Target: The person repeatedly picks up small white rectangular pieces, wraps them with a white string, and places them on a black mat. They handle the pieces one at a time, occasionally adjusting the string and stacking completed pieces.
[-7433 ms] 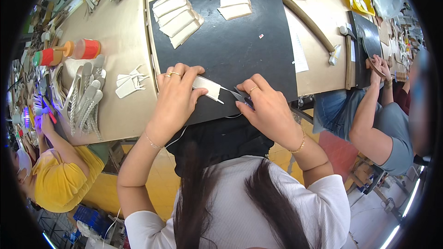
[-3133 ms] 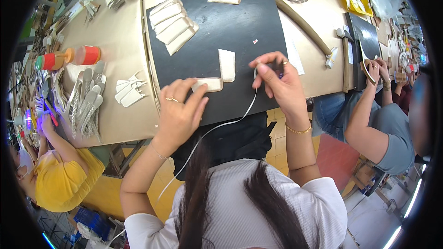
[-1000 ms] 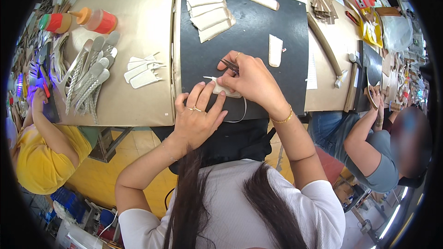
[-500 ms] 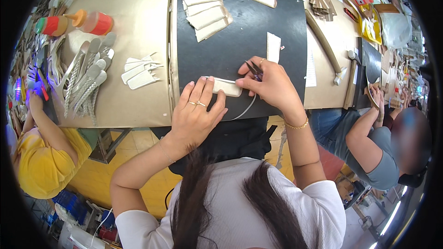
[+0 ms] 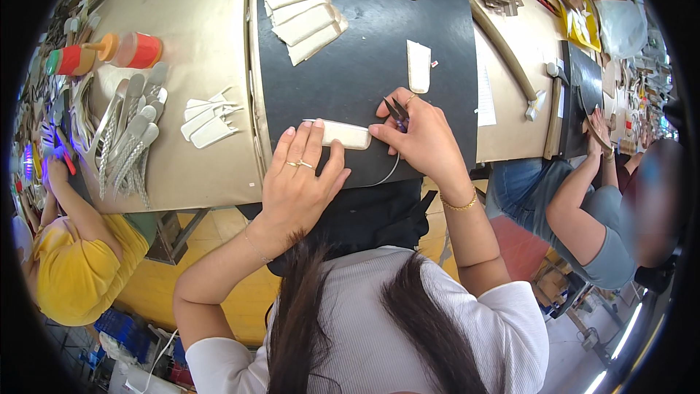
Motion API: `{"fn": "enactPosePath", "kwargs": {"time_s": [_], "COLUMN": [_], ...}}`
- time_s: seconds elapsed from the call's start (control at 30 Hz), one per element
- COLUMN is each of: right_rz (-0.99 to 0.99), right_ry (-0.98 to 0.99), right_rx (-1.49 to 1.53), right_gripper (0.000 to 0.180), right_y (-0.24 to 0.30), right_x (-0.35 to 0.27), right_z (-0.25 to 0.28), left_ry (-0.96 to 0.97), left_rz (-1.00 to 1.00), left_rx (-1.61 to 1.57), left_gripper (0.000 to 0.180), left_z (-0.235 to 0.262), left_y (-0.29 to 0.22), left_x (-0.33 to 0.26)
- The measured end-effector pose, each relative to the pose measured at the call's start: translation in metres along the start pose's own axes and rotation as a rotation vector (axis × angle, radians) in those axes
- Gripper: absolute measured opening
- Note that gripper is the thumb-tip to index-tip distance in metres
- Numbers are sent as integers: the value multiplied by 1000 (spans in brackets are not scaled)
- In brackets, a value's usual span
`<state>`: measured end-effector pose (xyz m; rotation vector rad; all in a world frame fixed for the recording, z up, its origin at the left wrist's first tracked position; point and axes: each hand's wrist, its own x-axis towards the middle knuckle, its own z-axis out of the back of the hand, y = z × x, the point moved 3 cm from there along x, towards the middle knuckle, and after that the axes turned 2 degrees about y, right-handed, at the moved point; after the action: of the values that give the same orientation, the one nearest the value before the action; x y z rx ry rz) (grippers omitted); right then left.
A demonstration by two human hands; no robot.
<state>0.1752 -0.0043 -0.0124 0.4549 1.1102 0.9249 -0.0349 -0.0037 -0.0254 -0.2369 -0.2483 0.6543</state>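
Note:
A cream padded rectangular piece (image 5: 348, 136) lies crosswise near the front edge of the black mat (image 5: 357, 66). My left hand (image 5: 300, 171) holds it down from the left; the fingertips reach its far edge, the index finger is bent over it, and the thumb is off to the near side. My right hand (image 5: 430, 135) has its thumb at the piece's right end. Tucked in the same hand is a small pair of dark snips (image 5: 395, 111), points upward with the two blades apart. A thin pale cord (image 5: 394, 171) curves out below that hand.
Overlapping cream pieces (image 5: 305, 18) lie far left on the mat, with two single ones to the right. Left stand glue bottles (image 5: 138, 49), braided straps (image 5: 131, 135) and white tabs (image 5: 209, 117). Right are a hammer (image 5: 507, 51) and co-workers' arms.
The whole view has shifted, so the table sits a little further left. My hands keep nearly the same hold; the right thumb stays at the piece's end.

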Motion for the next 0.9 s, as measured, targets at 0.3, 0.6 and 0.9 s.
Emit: {"fn": "enactPosePath", "kwargs": {"time_s": [0.3,0.6,0.9], "right_rz": [42,234,434], "right_ry": [5,-99,-265], "right_rx": [-86,-182,-238], "right_gripper": [21,17,26], "right_y": [0,-4,-19], "right_x": [0,-7,-45], "right_z": [-1,-1,-12], "left_ry": [23,26,40], "left_rz": [-2,-64,-21], "left_rx": [13,193,169], "left_gripper": [48,45,40], "left_z": [1,0,-5], "left_y": [-1,-6,-16], "left_x": [2,20,27]}}
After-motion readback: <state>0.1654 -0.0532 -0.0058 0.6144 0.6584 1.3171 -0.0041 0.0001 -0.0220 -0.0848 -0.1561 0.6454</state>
